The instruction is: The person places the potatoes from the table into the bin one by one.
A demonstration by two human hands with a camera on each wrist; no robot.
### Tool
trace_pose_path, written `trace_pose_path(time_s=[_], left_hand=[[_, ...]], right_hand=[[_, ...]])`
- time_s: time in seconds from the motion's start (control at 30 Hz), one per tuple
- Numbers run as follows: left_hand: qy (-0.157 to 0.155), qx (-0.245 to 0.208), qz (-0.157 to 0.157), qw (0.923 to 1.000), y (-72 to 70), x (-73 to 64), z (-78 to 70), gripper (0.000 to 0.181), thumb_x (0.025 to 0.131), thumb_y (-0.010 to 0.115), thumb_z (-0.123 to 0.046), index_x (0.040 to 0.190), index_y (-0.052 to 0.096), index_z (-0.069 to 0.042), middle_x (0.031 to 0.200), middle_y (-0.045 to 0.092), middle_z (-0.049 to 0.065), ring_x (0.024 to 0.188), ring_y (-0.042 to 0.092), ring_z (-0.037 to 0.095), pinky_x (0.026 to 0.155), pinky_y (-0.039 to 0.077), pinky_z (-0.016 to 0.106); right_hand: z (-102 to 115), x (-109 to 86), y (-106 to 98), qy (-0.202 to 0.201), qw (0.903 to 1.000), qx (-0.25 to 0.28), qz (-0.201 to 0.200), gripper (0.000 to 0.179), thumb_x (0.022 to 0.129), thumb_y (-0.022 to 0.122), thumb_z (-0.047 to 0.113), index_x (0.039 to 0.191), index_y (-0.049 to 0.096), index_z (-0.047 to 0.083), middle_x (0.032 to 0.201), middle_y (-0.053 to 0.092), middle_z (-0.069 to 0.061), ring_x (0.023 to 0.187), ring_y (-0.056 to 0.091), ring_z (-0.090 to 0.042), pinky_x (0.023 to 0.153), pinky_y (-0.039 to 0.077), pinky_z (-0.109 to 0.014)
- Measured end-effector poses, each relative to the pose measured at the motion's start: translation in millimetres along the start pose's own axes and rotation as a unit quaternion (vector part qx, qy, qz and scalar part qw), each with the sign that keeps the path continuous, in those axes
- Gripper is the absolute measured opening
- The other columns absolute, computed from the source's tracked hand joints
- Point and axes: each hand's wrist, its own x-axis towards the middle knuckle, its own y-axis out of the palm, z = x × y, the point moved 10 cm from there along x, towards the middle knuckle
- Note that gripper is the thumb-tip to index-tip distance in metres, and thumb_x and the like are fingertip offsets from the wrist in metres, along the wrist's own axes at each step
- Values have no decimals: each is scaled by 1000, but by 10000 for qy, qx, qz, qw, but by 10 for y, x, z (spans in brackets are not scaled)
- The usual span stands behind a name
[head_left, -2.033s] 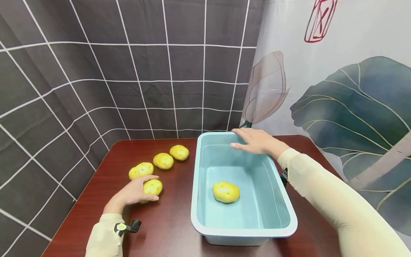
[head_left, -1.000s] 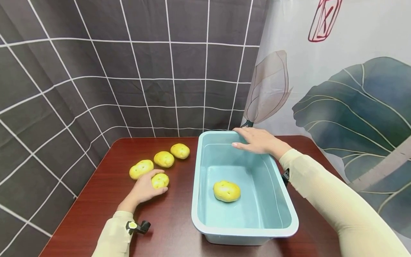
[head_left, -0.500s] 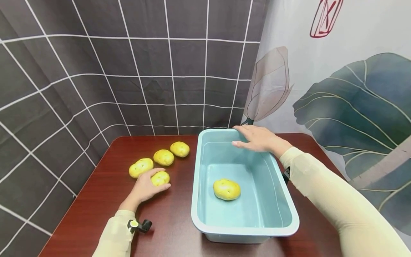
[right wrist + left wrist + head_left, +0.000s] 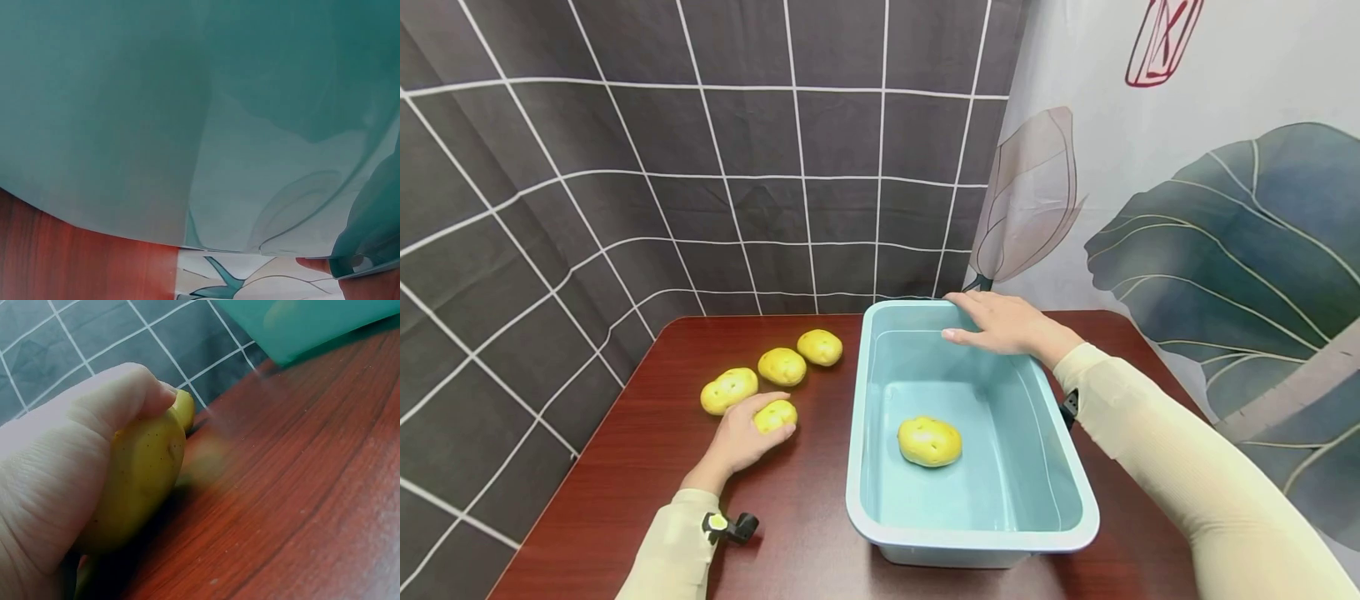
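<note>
My left hand [image 4: 741, 433] grips a yellow potato [image 4: 777, 417], fingers on its far side and thumb on its near side. In the left wrist view, the thumb lies along this potato [image 4: 140, 478], close over the dark red table; contact with the wood is hard to tell. A light blue plastic basin [image 4: 861, 417] stands to the right with one potato [image 4: 929, 442] on its floor. At its far right corner my right hand [image 4: 1007, 325] holds the rim, thumb inside. Fingers [image 4: 369, 289] show at the rim's edge in the right wrist view.
Three more potatoes lie in a slanting row behind my left hand: a left one [image 4: 729, 391], a middle one [image 4: 782, 367] and a right one [image 4: 820, 347]. A dark gridded cloth [image 4: 760, 200] and a pale flower-printed curtain [image 4: 1187, 250] hang behind the table [image 4: 805, 517].
My left hand, first around the potato farther left and nearer, has shifted right and away a little with it, then almost stopped. The right hand stays on the basin's rim.
</note>
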Motion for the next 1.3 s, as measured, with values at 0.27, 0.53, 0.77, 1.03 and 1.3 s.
trace_pose_path(time_s=[0.27,0.53,0.77,1.03,1.3], left_hand=[[-119,53,-112,9999,-14,-2,22,42,78,77,-37,116,70,-19,110,69,-6,95,62,15,80,46,38],[-82,-29,-170,9998,-55,9,-35,42,76,79,-29,115,70,-18,108,69,-6,87,59,14,75,45,36],[-45,-112,-244,9996,-124,16,-113,41,76,79,-25,116,70,-20,109,69,-5,90,58,14,77,45,37],[326,-149,-413,9985,-247,55,-362,41,75,80,-23,115,70,-18,107,70,-6,93,59,13,80,45,34],[872,-31,-513,9949,-364,99,-720,43,73,80,-23,115,71,-19,106,69,-8,91,57,13,76,44,35]], right_hand=[[10,-5,-1,27,10000,-8,22,86,85,36,77,150,29,22,148,39,-6,136,37,-28,104,32,-56],[7,-17,-1,16,10000,-1,-26,85,86,37,77,150,30,21,147,41,-7,135,38,-28,103,33,-56],[9,-8,1,-38,10000,1,-70,85,86,36,76,150,31,21,147,41,-7,135,38,-28,103,33,-56],[17,4,-5,-82,9999,20,-58,86,85,35,78,151,29,22,148,40,-7,136,37,-28,104,32,-55],[16,-10,5,-106,9999,33,-59,86,85,36,78,150,30,22,146,42,-7,134,39,-28,104,33,-55]])
